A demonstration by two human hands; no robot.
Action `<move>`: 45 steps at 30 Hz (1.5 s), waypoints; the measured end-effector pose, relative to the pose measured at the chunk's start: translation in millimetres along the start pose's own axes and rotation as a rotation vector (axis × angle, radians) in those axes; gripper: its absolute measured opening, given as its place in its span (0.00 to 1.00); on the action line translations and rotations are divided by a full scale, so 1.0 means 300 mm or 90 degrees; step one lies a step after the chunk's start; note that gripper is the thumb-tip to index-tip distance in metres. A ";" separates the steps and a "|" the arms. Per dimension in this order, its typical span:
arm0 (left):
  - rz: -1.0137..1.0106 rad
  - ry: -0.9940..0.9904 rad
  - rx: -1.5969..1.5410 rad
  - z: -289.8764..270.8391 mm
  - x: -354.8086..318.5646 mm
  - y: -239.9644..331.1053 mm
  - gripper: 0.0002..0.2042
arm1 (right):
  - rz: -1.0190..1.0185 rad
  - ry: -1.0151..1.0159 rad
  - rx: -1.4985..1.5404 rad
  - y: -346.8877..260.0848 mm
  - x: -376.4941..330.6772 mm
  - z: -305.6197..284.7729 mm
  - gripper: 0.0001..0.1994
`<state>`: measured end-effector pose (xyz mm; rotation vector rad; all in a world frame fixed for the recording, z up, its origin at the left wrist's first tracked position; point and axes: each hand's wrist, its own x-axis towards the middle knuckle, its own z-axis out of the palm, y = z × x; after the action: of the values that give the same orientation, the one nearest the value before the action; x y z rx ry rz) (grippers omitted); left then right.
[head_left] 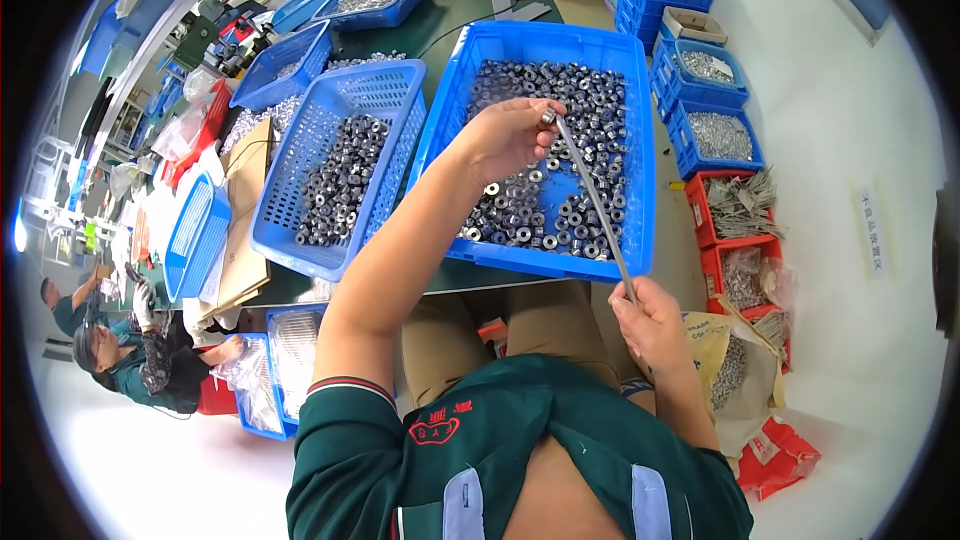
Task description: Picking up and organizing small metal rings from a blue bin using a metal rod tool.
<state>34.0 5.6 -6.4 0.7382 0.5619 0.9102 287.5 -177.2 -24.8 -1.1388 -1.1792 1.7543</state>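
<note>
Over the large blue bin (648, 170), my left hand (505, 140) pinches a small metal ring (549, 116) between thumb and fingertips. A long thin metal rod (598, 202) slants down from that ring to my right hand (655, 325), whose fingers are wrapped round its lower end just off the bin's near right corner. The rod's upper tip meets the ring; whether it passes into the hole I cannot tell. Many similar dark metal rings (585, 220) with centre holes lie loose in the bin, leaving a patch of its blue floor showing.
Left of the bin, a blue perforated basket (285, 175) holds more rings. Cardboard (245, 210) and a small blue tray (190, 235) lie beyond it. Stacked blue crates (705, 90) and red crates (705, 215) of metal parts stand on the right. A co-worker (150, 365) sits at the far left.
</note>
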 end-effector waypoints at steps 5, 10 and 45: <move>-0.048 -0.027 -0.050 -0.016 -0.010 0.000 0.09 | 0.019 -0.017 -0.011 -0.002 0.002 0.005 0.04; -0.046 0.005 0.025 0.014 -0.034 0.027 0.10 | 0.032 -0.051 0.053 -0.023 -0.013 0.001 0.04; -0.091 -0.028 1.326 -0.060 -0.050 -0.089 0.12 | -0.037 0.065 0.075 -0.022 0.020 0.045 0.06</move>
<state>26.9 -12.3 -36.4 2.4684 1.4578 -0.1904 273.5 -173.9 -17.6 -1.0999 -1.0250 1.6778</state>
